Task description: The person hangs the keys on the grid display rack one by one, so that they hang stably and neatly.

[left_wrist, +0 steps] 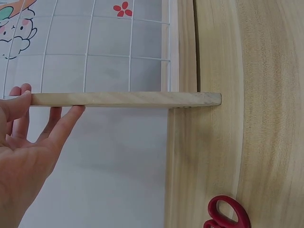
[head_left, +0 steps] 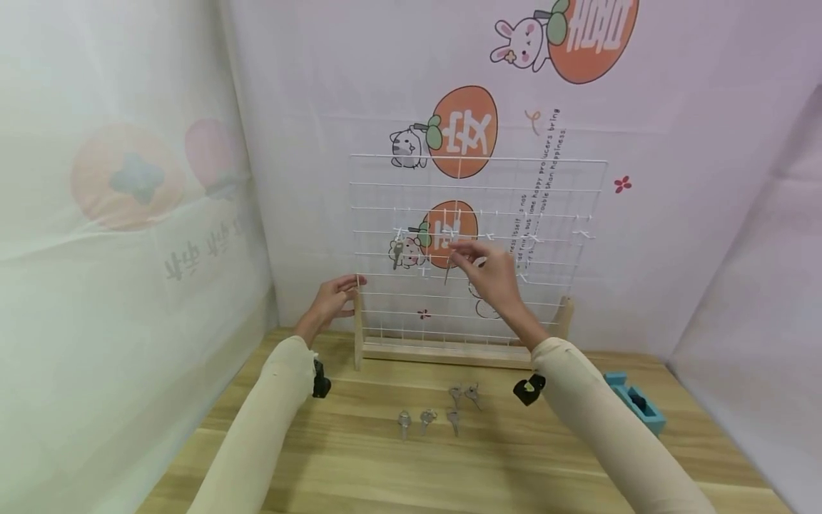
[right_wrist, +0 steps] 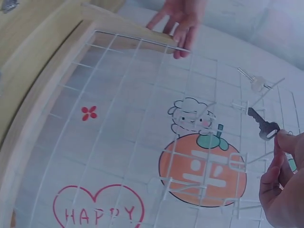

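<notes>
A white wire grid rack with a wooden base stands upright on the table. My left hand grips the rack's wooden side post near its top, with fingers on both sides of it. In front of the grid, my right hand pinches a key by its head, blade free. The key is close to the white hooks on the grid; whether it touches one I cannot tell. Another key hangs from a hook to the left.
Several keys lie on the wooden table in front of the rack. A teal holder with something black in it sits at the right. Red-handled scissors lie beside the rack's left end. Printed white cloth hangs behind.
</notes>
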The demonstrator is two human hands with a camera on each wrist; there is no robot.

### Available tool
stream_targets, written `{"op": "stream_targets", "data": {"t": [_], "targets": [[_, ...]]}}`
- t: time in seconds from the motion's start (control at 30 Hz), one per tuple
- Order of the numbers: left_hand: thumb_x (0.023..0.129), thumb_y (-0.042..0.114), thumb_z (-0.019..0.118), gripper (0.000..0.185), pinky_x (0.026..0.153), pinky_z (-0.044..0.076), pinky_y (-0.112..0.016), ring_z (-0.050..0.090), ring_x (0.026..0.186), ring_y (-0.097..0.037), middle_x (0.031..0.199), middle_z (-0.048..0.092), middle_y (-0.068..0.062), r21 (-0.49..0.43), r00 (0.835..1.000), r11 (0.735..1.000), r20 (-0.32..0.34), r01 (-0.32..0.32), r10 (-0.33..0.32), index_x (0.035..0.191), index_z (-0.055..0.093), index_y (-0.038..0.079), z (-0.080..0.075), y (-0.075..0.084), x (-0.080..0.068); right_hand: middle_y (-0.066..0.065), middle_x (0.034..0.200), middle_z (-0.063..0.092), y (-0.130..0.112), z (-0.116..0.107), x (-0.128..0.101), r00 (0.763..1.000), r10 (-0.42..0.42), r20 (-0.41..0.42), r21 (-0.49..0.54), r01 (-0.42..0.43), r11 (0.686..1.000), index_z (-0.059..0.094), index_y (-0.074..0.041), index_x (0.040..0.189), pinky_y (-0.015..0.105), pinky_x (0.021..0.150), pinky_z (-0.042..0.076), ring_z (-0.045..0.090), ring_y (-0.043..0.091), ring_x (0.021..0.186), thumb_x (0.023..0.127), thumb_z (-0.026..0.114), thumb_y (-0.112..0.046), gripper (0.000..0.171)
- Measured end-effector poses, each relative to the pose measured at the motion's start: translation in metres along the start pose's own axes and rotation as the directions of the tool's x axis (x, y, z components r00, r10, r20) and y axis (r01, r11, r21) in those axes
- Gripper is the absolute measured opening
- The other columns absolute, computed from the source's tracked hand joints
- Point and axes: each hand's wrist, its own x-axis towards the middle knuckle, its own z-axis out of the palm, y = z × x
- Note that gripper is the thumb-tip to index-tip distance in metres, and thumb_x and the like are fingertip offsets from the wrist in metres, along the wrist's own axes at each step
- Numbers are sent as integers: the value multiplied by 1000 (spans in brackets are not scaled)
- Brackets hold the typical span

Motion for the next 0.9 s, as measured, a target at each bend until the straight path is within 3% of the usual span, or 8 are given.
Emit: {"op": "stream_targets", "data": {"t": [0.13, 0.33, 0.7, 0.9], "targets": [[108, 3, 48, 43, 108, 48, -61, 43, 146, -36, 160, 47, -11, -4, 1000, 1000, 0, -6, 6, 150, 55, 8, 0, 0, -1, 10, 90, 79, -2, -1, 11, 998, 22, -51, 26, -21, 999, 79, -3, 112, 18, 48, 32, 65, 20, 72, 96, 76, -10, 17], [107, 2, 48, 43, 110, 46, -63, 42, 146, -37, 160, 46, -13, -20, 1000, 1000, 8, -1, 1, 150, 53, 6, 0, 1, -3, 12, 93, 79, -3, -1, 18, 996, 52, -79, 8, -51, 999, 80, -3, 110, 16, 53, 37, 67, 21, 73, 94, 78, -9, 17], [108, 2, 47, 43, 109, 47, -62, 42, 146, -36, 160, 46, -12, -19, 1000, 1000, 10, -10, 11, 151, 53, 5, 0, -1, -1, 11, 95, 79, -2, -2, 20, 994, 94, -54, -19, -95, 995, 79, -5, 112, 17, 47, 37, 64, 22, 66, 97, 77, -14, 18], [108, 2, 46, 44, 108, 47, -63, 42, 146, -36, 160, 46, -13, -18, 1000, 1000, 14, -21, 21, 151, 52, 4, 0, -1, -2, 10, 99, 78, -1, -1, 18, 994, 89, -60, -37, -92, 995, 79, -5, 114, 18, 42, 30, 56, 24, 56, 96, 77, -13, 19]]}}
